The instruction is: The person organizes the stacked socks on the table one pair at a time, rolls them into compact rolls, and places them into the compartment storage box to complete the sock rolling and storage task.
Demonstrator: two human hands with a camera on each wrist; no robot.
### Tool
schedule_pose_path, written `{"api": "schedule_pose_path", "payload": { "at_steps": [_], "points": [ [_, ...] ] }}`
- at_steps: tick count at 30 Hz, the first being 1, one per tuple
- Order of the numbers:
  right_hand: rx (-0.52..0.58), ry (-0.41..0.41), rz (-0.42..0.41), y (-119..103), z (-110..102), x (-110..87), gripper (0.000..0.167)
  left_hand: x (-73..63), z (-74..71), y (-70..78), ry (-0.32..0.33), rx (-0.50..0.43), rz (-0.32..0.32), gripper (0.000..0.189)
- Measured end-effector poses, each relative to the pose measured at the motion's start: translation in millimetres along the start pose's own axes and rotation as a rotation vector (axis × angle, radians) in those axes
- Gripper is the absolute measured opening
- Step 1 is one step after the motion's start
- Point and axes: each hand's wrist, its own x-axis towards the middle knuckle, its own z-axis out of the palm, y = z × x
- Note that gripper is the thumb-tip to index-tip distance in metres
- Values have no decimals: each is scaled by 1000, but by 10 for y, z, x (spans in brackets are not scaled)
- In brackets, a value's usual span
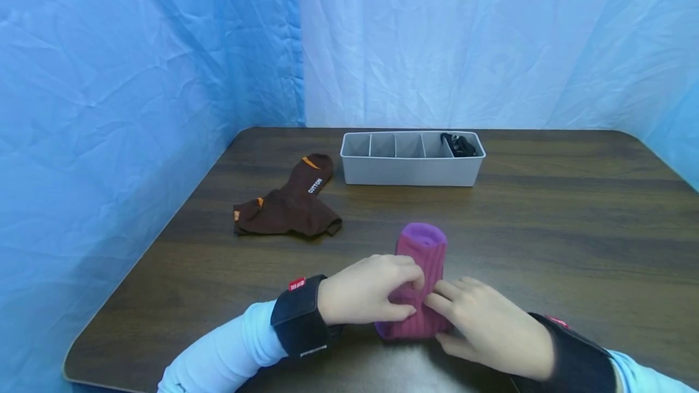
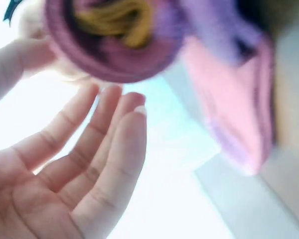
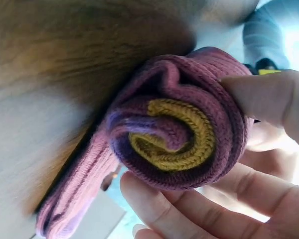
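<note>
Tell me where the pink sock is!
In the head view, the pink sock is right of center, between the left hand and right hand, in front of the gray box.

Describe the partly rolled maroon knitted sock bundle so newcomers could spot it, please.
On the dark wood-grain table, in front of the long grey plastic box, lies the bundle. Its purple end distinguishes it from the flat brown fabric socks.

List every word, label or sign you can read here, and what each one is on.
"COTTON": white letters on the brown socks.
Red tag on the left wristband: lettering too small to read surely.
Second red tag on the right wristband: unreadable.
No other text is legible.
</note>
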Motion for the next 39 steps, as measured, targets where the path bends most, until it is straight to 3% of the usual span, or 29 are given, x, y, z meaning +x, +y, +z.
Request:
{"api": "schedule_pose_path", "payload": {
  "at_steps": [2,5,8,11,18,21,25,30,35,39],
  "points": [
    [11,-19,13,17,0,7,40,-43,-12,77,23,149,40,24],
    [17,-49,34,40,5,15,36,-90,11,157,10,301,51,39],
    [20,-66,45,63,19,18,33,-94,68,181,-5,388,22,47],
    [29,-82,58,85,29,14,30,-67,122,162,14,407,1,41],
    [40,-151,105,116,-12,-1,29,1,187,69,68,262,39,23],
    [16,-113,87,116,-62,6,32,13,196,46,61,188,29,18],
    [17,-17,31,89,-141,13,39,25,191,13,10,10,-4,11],
    [29,-1,-32,27,-184,7,54,57,175,-59,-102,-231,-54,6],
    [-6,-14,-35,-3,-155,1,60,85,161,-106,-198,-309,-118,10],
    [3,1,-24,1,-140,-7,59,98,158,-121,-199,-257,-101,8]
  ]
}}
